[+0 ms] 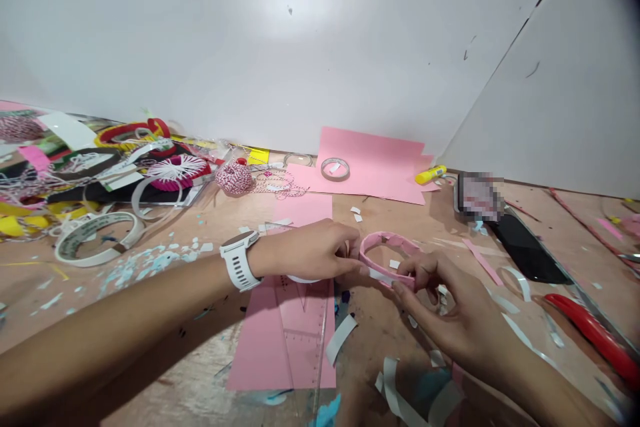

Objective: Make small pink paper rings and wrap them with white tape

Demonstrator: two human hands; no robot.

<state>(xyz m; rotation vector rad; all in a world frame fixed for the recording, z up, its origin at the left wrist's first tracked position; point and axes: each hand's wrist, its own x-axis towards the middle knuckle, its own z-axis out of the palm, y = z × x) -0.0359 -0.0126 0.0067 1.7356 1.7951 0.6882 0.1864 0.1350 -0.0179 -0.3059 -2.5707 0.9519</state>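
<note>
A pink paper ring (387, 255) stands on its edge on the wooden worktop, with a white strip (381, 275) at its near left side. My left hand (305, 252) pinches the ring's left end, and a white watch (239, 260) sits on that wrist. My right hand (447, 317) holds the ring's near edge with its fingertips. A pink sheet (260, 347) lies under my left forearm, with a clear ruler (320, 340) on it. Something white and curved (303, 279) shows beneath my left hand, partly hidden.
Paper scraps and white tape strips (340, 339) litter the plywood worktop (395, 220). Farther back are a pink sheet with a tape roll (335, 169), a glue stick (430, 175), and a pink-and-white twine ball (233, 178). Red-handled scissors (595, 340) and a black phone (525, 248) lie right.
</note>
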